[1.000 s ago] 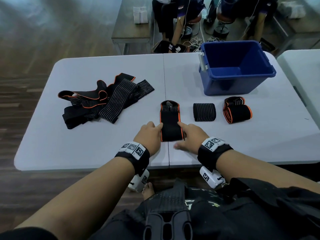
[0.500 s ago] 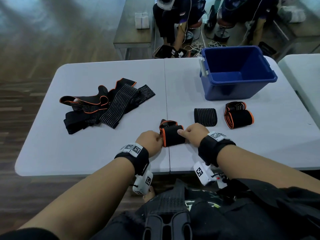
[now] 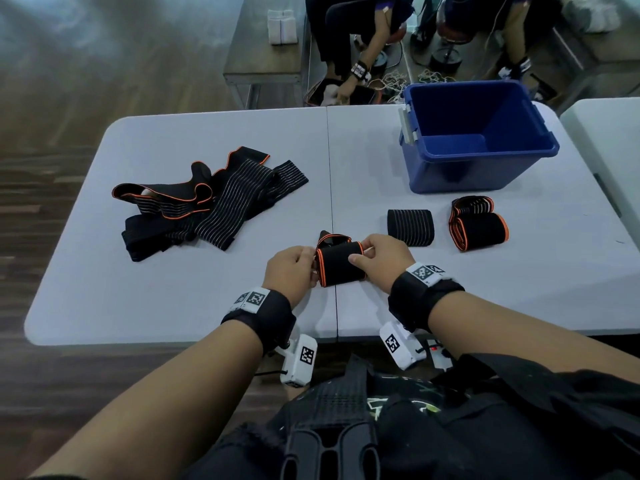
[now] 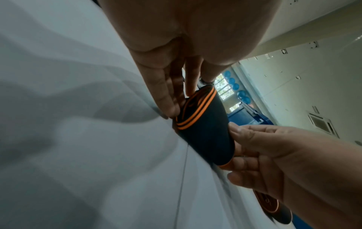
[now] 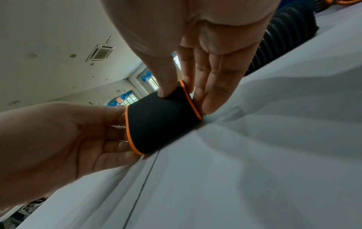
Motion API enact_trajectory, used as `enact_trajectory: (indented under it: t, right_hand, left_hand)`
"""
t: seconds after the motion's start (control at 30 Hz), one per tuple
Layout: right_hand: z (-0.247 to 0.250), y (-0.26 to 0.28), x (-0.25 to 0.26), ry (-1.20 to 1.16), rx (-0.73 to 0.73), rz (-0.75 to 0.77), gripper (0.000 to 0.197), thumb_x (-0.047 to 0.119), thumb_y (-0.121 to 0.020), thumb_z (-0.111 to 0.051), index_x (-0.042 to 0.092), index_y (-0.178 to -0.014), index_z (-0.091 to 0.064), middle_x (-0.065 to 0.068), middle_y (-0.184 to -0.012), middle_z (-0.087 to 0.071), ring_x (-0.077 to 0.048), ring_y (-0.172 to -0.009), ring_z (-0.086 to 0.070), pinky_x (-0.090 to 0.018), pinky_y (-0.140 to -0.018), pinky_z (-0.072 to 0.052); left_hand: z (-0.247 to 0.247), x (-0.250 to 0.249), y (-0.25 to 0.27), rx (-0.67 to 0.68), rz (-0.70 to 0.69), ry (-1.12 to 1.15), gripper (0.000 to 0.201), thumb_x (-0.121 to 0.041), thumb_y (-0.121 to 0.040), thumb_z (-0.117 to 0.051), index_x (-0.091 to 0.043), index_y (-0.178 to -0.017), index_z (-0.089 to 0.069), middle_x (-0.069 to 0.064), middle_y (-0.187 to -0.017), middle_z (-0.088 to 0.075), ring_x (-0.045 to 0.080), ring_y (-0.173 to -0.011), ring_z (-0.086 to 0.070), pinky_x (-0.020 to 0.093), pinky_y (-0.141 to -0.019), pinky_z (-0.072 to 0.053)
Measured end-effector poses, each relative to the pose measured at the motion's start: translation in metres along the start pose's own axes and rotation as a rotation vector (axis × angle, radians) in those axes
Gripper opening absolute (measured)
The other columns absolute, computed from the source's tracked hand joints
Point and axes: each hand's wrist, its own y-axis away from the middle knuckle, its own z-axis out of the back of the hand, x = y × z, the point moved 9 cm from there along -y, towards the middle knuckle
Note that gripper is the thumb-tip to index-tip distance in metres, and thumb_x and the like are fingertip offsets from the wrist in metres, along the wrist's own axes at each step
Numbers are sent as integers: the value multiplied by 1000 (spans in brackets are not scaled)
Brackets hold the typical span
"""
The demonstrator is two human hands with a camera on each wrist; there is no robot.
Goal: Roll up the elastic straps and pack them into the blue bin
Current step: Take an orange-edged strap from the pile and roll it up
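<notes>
The far side of the rolled strap (image 3: 341, 265) is hidden behind both hands, and a loose tail peeks out past its top; how tightly the inner turns sit cannot be made out. The left hand (image 3: 291, 270) holds one orange-edged end with its fingers (image 4: 166, 96) against the coil, and the right hand (image 3: 379, 259) clamps the other end, thumb pressed onto the smooth black fabric. The roll rests on the white table (image 3: 173, 306) near its front edge, over the centre seam. Bare tabletop lies between it and the blue bin (image 3: 478, 168) at the far right. A ribbed striped roll (image 3: 411, 226) and an orange-trimmed roll (image 3: 479, 225) sit before the bin; a tangled pile of flat straps (image 3: 204, 202) lies toward the left.
</notes>
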Motion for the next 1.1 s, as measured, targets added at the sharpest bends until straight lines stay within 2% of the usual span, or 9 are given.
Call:
enact_trajectory:
  t: [0.07,0.17,0.3,0.37,0.5,0.63,0.8,0.93,1.1]
  right_hand:
    - [1,1,0,-7,-1,1,18,35,-90,-69,21,-100,-64,4,-91,-67,-18,-89,-66,-37,-85,-57]
    - [-1,2,-1,-23,5,6,18,36,-88,-70,23,-99,-63,5,-90,-68,-17,-87,-68,-38,-84,-58]
    - [-5,7,-1,-48,32,5,25,33,-84,-74,24,-103,-61,6,-92,-69,-14,-86,-68,-40,-85,-59]
    - [-5,11,-5,-42,47,-7,35,37,-82,-76,22,-108,-59,6,-96,-68,-13,-87,-67,-40,-85,-59]
    - [5,26,-20,45,71,-24,81,59,-70,-78,22,-132,-40,2,-115,-61,-20,-103,-63,-39,-91,-54]
    - [25,41,-44,184,40,-53,87,66,-64,-77,22,-130,-39,-3,-123,-57,-24,-109,-60,-41,-93,-53]
    - [59,65,-91,116,-61,-185,80,66,-63,-77,23,-122,-40,-2,-115,-58,-24,-100,-61,-38,-85,-53]
    - [87,85,-131,52,-125,-275,80,61,-65,-79,23,-124,-42,-3,-115,-60,-25,-102,-62,-42,-89,-54]
    - [123,104,-173,42,-196,-340,81,58,-68,-80,20,-130,-45,-7,-121,-60,-28,-106,-62,-42,-92,-53]
  left_hand:
    - [0,1,1,6,37,61,36,-28,-102,-51,2,-94,-69,14,-78,-67,26,-66,-65,54,-75,-61]
    - [2,-3,5,-3,-3,39,16,-24,-96,-63,-10,-98,-70,7,-86,-71,31,-74,-73,48,-75,-63]
    - [2,-1,4,-16,19,21,17,-20,-95,-64,-9,-107,-68,9,-92,-72,25,-72,-72,47,-74,-63]
    - [-1,-4,4,-7,2,-24,12,-20,-93,-66,-10,-97,-71,9,-84,-73,24,-70,-72,49,-72,-63]
    - [-25,-12,12,101,-25,-97,10,-19,-89,-73,-9,-87,-71,10,-78,-76,27,-72,-75,47,-74,-63]
    - [-65,-23,25,229,-60,-222,14,-24,-88,-75,-11,-87,-71,7,-75,-76,23,-71,-75,43,-74,-63]
    - [-112,-61,28,264,-335,-625,20,-45,-91,-65,-26,-83,-66,-8,-77,-69,10,-75,-65,32,-73,-55]
    - [-132,-99,11,169,-516,-706,16,-40,-92,-63,-26,-100,-64,-7,-96,-63,13,-87,-59,30,-79,-47]
    - [-165,-117,-23,196,-591,-845,42,-31,-91,-66,-23,-131,-62,5,-131,-57,29,-116,-54,40,-104,-45]
